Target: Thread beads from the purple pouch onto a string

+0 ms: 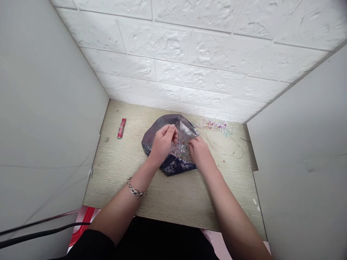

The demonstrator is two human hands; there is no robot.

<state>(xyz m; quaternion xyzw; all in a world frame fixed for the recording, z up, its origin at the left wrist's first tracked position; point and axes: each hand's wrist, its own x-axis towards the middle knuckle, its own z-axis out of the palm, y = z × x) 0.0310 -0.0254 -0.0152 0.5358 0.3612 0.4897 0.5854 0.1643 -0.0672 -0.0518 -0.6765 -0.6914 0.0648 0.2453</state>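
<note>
An opened bag (154, 130) with silvery lining and a dark blue patterned outside lies on the tabletop. Small multicoloured beads (179, 148) are heaped inside it. Above the bag's middle, my left hand (163, 140) is closed in a pinch of thumb and fingertips; whatever is between them is too fine to name. At the bag's right side, my right hand (199, 150) has its fingers curled down by the beads. Its fingertips are partly hidden, and I cannot make out what they hold. A chain bracelet (137, 191) circles my left wrist.
Strung clear and coloured beads (217, 125) lie by the back wall, with thin thread (240, 153) trailing to the right. A red tube (121, 128) lies on the left of the wooden table (173, 202). Grey panels (303, 162) stand on both sides.
</note>
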